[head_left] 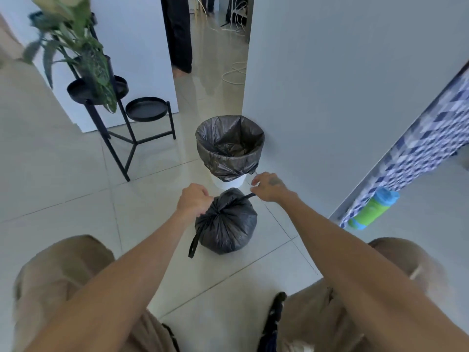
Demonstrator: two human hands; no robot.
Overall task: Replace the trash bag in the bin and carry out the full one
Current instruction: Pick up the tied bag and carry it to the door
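Observation:
A full black trash bag (pixel 225 224) sits on the tiled floor in front of me, its neck gathered at the top. My left hand (pixel 194 200) grips the neck on its left side, and a loose black strap hangs down below it. My right hand (pixel 267 186) pinches the other strap and pulls it out to the right. Just behind stands a white bin (pixel 228 181) against the wall, lined with a fresh black bag (pixel 229 146) folded over its rim and open at the top.
A black metal plant stand (pixel 121 115) with a leafy plant stands at left. A white wall (pixel 342 97) rises close on the right. A person's dark trouser legs (pixel 179 34) and cables lie in the passage beyond. A green bottle (pixel 373 208) lies under a blue patterned cloth at right.

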